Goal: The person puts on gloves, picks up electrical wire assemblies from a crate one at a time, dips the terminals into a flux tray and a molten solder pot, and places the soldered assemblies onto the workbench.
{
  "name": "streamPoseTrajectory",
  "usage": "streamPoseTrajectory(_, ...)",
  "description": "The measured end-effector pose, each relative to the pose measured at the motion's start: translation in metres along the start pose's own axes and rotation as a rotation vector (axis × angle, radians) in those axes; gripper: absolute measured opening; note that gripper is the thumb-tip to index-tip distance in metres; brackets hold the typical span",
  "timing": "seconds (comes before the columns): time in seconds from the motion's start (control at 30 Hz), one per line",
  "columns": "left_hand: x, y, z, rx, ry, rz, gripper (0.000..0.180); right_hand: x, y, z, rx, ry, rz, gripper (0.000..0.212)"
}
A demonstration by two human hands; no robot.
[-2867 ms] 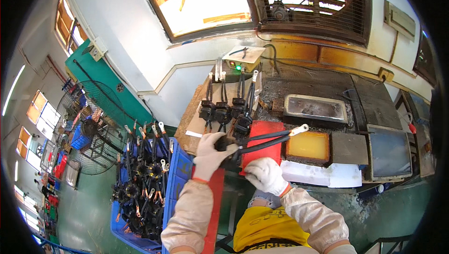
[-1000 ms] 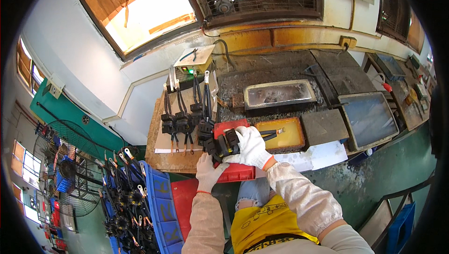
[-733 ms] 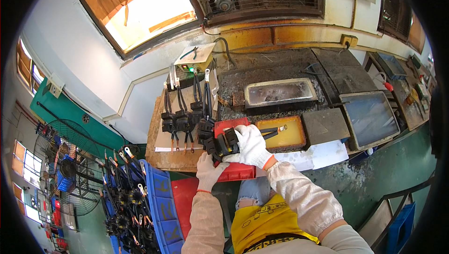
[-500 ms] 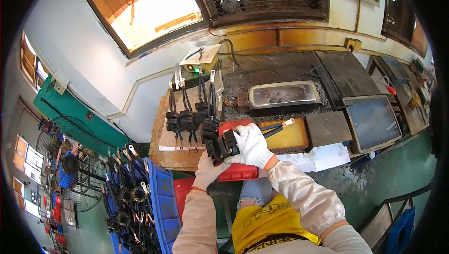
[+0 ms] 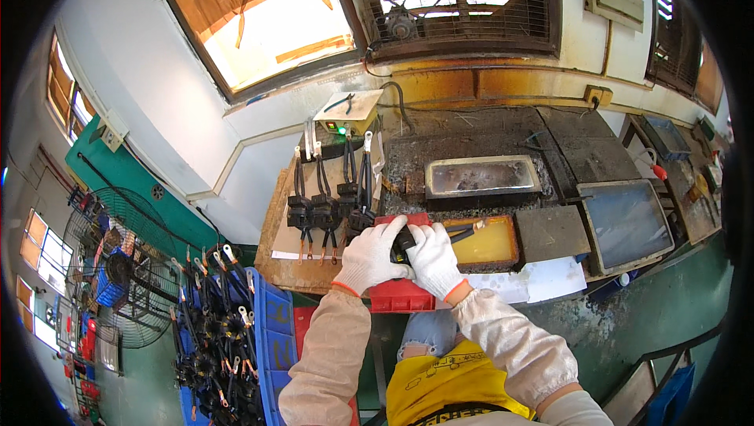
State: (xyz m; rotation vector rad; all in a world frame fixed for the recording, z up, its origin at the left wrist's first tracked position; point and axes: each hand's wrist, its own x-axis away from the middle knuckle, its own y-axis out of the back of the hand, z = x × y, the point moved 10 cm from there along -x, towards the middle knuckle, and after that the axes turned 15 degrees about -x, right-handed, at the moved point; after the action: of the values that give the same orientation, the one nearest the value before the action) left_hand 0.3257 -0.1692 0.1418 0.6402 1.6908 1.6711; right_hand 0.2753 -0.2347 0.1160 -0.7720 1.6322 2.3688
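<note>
Both white-gloved hands are closed around a black coil-like part [image 5: 402,246] with thick cable leads, over a red plastic bin [image 5: 404,297]. My left hand [image 5: 371,258] grips its left side, and my right hand [image 5: 436,259] holds the right side. The part's black leads [image 5: 462,235] stick out to the right past my right hand, over a tray of yellowish liquid [image 5: 488,242]. Most of the part is hidden by the gloves. Left of the hands, several similar black parts [image 5: 323,210] lie in a row on a board, metal lugs pointing away.
A blue crate [image 5: 275,324] full of black cable parts stands at lower left, near a wire fan [image 5: 118,269]. On the bench are a yellow control box [image 5: 349,112] with pliers [image 5: 339,102], a metal-rimmed molten pot [image 5: 483,175], a grey plate [image 5: 553,231] and a water-like tray [image 5: 628,214].
My left hand has moved up from under the part to its left side. The part has turned and shifted slightly right, now mostly covered by both gloves. The view has shifted a little.
</note>
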Motion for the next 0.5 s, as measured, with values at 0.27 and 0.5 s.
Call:
streamPoseTrajectory(0.27, -0.002, -0.008, 0.0, -0.046, 0.074, 0.147, 0.101, 0.05, 0.027, 0.01, -0.222, -0.064, -0.226, 0.096)
streamPoseTrajectory(0.5, -0.002, -0.008, 0.001, -0.091, 0.043, 0.058, 0.093, 0.064, 0.025, 0.001, -0.304, -0.145, -0.238, 0.082)
